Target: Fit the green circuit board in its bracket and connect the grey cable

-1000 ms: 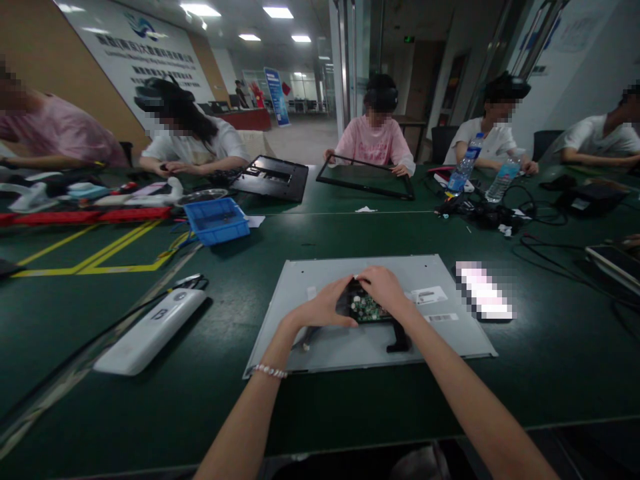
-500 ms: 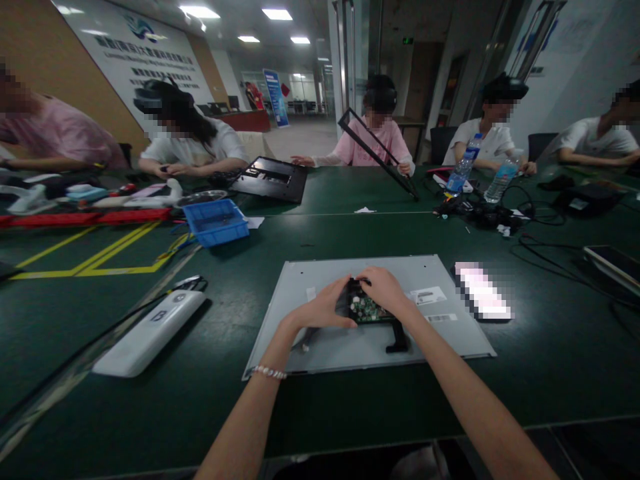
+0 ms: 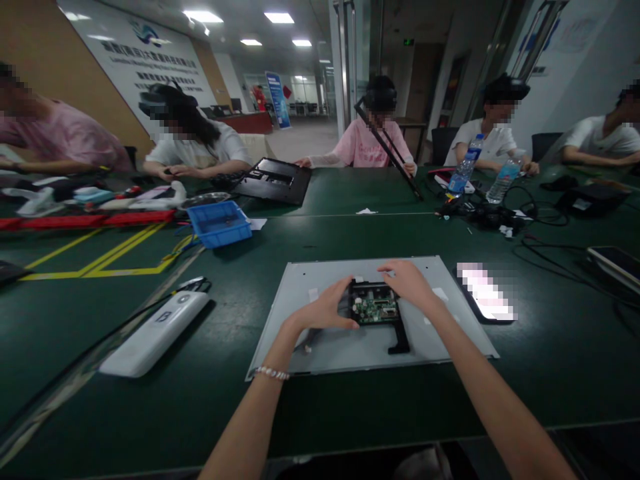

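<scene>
A grey metal back panel lies flat on the green table in front of me. In its middle sits a green circuit board in a black frame, with a black bracket running toward me from it. My left hand grips the board's left edge, fingers curled round it. My right hand rests on the board's far right corner with fingers bent onto it. A bead bracelet is on my left wrist.
A white device with a cable lies at my left, a phone at my right. Farther off are a blue bin, a black monitor shell, water bottles and tangled cables. Several people sit round the table.
My right hand slid right, off the top of the circuit board, so the board now shows. The person opposite tilted a black frame up from the table.
</scene>
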Demonstrator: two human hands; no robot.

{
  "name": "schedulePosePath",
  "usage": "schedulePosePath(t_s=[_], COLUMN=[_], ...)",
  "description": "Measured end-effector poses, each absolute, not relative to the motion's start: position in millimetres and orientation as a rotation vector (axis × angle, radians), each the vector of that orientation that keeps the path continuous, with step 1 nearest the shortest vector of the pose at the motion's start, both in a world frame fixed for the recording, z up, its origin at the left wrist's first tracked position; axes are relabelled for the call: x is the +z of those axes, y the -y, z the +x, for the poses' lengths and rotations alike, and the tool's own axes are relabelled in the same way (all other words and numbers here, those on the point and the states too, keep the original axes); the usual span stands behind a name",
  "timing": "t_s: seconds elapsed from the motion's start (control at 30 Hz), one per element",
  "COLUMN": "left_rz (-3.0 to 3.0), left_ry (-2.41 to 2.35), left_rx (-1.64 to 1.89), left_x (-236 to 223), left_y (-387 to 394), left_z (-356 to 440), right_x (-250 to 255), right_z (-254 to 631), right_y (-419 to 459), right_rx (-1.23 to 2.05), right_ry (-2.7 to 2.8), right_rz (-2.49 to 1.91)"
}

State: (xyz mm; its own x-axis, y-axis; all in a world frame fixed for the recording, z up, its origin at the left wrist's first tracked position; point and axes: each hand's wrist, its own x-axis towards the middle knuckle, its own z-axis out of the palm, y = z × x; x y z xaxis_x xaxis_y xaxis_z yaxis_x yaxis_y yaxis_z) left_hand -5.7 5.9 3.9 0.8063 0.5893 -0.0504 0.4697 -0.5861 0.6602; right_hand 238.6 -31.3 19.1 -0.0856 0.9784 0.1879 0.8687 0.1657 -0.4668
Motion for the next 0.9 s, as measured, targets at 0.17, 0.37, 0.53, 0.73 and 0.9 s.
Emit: schedulePosePath(t_s=[0.17,0.37,0.53,0.73,0.9], left_rz=[2.302,2.308,2.318,2.370,2.445], left_ry=[-0.769,-0.771,-0.782,-0.818,-0.867], left_rx=[0.222,0.213,0.229,0.236,0.235], left_x=[2,6,9,11,13], left_y=[-7,-5,-3,-1,-1], left_z=[-7,-7,-4,-3,-2], right_x=[9,-19,-21,-18,-21], right_z=[291,312,306,301,302], right_y=[57,71,72,73,71], right_rx=[0.403,0.553,0.578,0.631,0.660], right_ry=[1.940,1.836,1.903,1.836,1.789], right_rz=[-1.855,-1.882,-1.789,-1.761,-1.762])
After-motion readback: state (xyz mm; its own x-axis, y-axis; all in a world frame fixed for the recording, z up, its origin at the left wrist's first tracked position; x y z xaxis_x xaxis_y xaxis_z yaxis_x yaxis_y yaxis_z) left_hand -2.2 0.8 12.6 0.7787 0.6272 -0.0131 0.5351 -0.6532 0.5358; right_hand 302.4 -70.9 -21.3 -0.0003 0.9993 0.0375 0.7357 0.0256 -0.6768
